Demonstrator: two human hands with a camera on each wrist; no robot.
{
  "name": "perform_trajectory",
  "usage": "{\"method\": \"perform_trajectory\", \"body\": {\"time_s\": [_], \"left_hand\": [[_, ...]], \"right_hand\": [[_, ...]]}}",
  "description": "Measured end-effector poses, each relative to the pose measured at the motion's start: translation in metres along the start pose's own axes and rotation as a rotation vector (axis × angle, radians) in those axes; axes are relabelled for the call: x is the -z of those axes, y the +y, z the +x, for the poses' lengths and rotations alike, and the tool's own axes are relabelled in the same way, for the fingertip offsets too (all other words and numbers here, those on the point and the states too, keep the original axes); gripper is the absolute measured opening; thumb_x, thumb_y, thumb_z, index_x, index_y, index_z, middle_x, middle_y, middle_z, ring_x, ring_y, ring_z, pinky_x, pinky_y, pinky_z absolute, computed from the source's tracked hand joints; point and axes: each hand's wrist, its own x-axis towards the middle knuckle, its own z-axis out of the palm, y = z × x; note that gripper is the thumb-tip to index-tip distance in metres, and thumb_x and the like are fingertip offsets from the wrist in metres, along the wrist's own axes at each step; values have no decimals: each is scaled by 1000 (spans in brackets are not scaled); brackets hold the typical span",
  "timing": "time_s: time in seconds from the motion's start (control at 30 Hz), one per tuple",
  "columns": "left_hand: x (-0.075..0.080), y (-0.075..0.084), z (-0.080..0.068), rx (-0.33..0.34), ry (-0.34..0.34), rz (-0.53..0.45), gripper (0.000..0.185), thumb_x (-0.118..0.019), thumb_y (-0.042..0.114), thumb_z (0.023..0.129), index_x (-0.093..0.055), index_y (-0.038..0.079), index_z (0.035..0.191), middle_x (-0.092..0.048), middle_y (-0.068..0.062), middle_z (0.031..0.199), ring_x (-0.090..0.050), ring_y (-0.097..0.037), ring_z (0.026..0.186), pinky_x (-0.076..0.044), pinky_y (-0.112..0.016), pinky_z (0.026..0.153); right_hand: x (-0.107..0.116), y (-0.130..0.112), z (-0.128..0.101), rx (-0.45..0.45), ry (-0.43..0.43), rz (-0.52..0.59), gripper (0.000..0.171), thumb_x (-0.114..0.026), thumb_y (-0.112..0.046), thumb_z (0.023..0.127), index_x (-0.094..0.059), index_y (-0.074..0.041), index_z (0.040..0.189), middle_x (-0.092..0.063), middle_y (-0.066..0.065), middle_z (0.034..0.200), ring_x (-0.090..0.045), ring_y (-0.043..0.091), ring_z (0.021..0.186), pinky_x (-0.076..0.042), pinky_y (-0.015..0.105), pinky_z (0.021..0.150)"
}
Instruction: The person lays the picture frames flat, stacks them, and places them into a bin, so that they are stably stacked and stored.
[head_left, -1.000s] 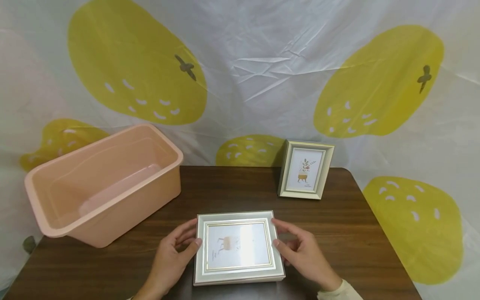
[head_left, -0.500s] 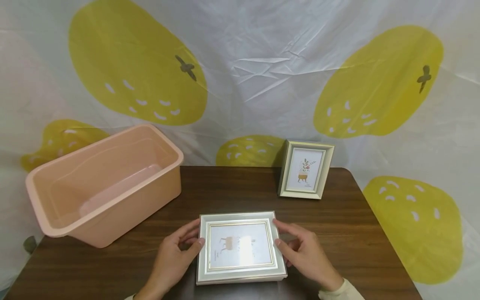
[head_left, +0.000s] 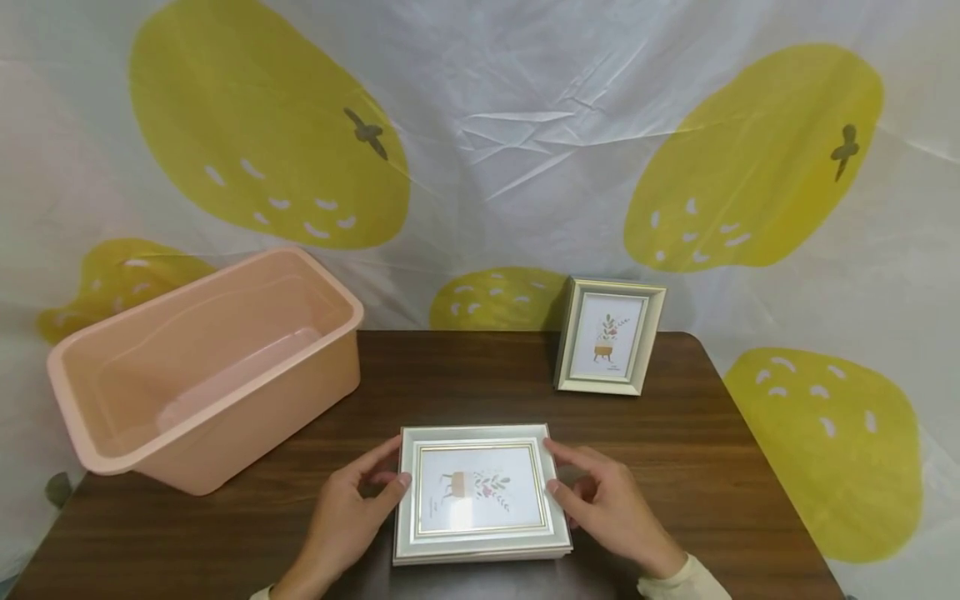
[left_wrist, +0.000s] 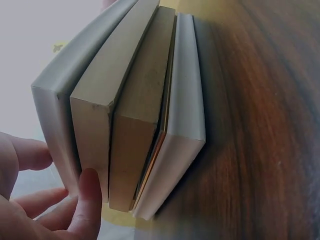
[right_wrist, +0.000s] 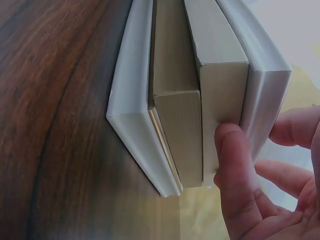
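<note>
A stack of grey-white picture frames [head_left: 480, 492] lies flat on the dark wooden table [head_left: 450, 375] in front of me. The top frame faces up and shows a plant print. My left hand [head_left: 378, 475] grips the stack's left side, thumb on the top border. My right hand [head_left: 573, 471] grips the right side the same way. The left wrist view shows the stack's layered edge [left_wrist: 125, 100] with my thumb [left_wrist: 89, 200] against it. In the right wrist view the stack's other edge [right_wrist: 200, 100] has my right thumb [right_wrist: 240, 170] pressed on it.
A pink plastic tub [head_left: 247, 425] stands at the table's left, overhanging its edge. A smaller gold-edged framed print [head_left: 609, 336] stands upright at the back right. A white sheet with yellow fruit shapes hangs behind the table.
The stack has shifted slightly to the right between my hands. The glare on its glass has faded, so the plant print now shows. Both hands keep their hold.
</note>
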Motion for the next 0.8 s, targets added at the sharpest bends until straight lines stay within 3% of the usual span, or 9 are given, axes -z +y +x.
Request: {"method": "perform_trajectory", "body": {"time_s": [0.3,0.47,0.7,0.8], "left_hand": [[0,-2,0,-28,-12,-65,47,-82,20,94,-71,25,139,-77,1,128,-75,-12,107,-59,-27,91],[-1,-4,-1,-17,-11,-69,48,-83,16,92,-71,24,138,-77,1,128,-75,-12,105,-57,-26,91],[-1,-4,0,10,-22,-66,41,-83,21,92,-74,29,131,-78,2,124,-73,-13,107,-55,-25,82],[-2,-5,1,15,-25,-58,39,-83,22,93,-74,30,130,-77,4,123,-72,-12,107,-54,-26,86]], "right_hand": [[7,-2,3,78,-25,-4,45,-75,-9,98,-67,-5,141,-74,7,106,-60,1,53,-48,23,43],[12,-2,6,46,-63,19,42,-74,-9,99,-67,-8,140,-77,13,115,-66,9,57,-53,28,46],[15,0,11,45,-84,24,39,-73,-9,100,-67,-6,138,-77,13,108,-70,10,62,-58,30,52],[17,0,14,31,-87,23,37,-72,-11,101,-67,-8,138,-77,13,114,-72,13,64,-60,30,55]]}}
